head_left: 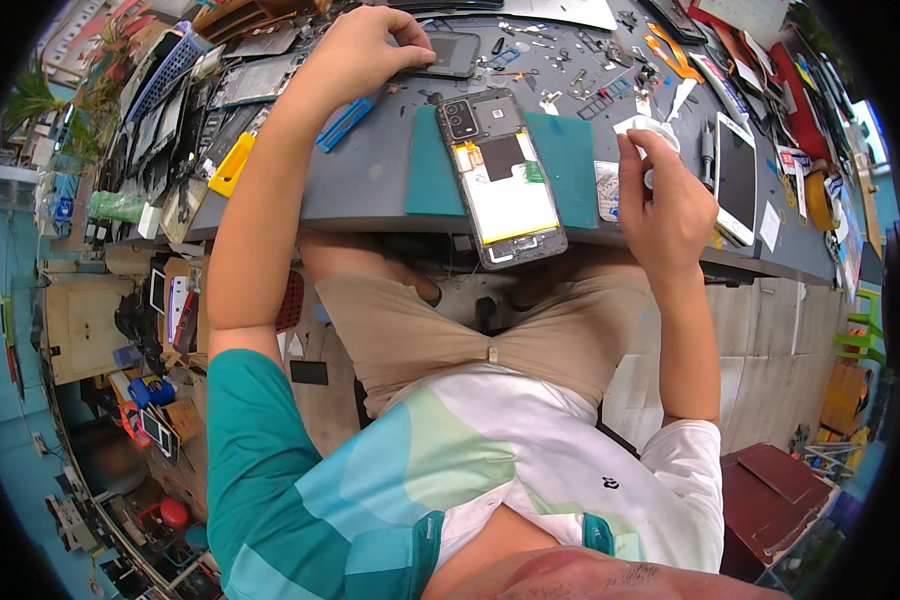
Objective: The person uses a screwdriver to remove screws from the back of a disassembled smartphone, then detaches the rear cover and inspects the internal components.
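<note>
An opened smartphone [508, 178] lies on a green mat [432, 165], its lower end jutting past the desk's front edge. Its camera block, a white battery area with yellow edges and some bare inner parts show. My left hand [378, 45] is at the far left, fingers pinched together over a dark phone panel [460, 57]; whatever is between the fingertips is hidden. Right of the mat, my right hand [674, 200] is raised with fingers curled in by a small white dish [660, 130]. A small greyish bit shows between those fingers, too small to name.
Loose phone parts [580, 75] litter the desk's far side. Beside my left forearm lie a blue tool [344, 125] and a yellow piece [232, 165]. To the right are a white phone [736, 175] and a roll of tape [821, 198]. Stacked phone parts [155, 140] crowd the left.
</note>
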Motion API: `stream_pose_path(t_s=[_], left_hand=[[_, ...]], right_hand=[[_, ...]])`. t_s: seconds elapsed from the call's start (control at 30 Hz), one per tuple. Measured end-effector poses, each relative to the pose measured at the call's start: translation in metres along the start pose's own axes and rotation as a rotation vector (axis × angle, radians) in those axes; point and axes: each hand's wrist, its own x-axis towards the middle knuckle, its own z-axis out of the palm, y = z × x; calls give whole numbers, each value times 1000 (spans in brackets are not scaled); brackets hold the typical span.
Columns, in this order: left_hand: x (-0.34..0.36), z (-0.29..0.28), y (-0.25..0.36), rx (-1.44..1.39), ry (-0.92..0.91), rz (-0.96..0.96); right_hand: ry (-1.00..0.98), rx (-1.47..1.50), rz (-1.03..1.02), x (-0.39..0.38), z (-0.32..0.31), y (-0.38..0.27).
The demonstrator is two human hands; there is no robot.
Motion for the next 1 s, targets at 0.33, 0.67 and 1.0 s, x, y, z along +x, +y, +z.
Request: stream_pose_path(t_s=[0.33,0.67,1.0], left_hand=[[9,7,-2,-17,-86,26],[5,8,1,-266,232,52],[-68,39,24,-663,351,120]], right_hand=[[14,2,-49,2,5,4],[11,18,-32,2,5,3],[226,403,203,-4,-3,23]])
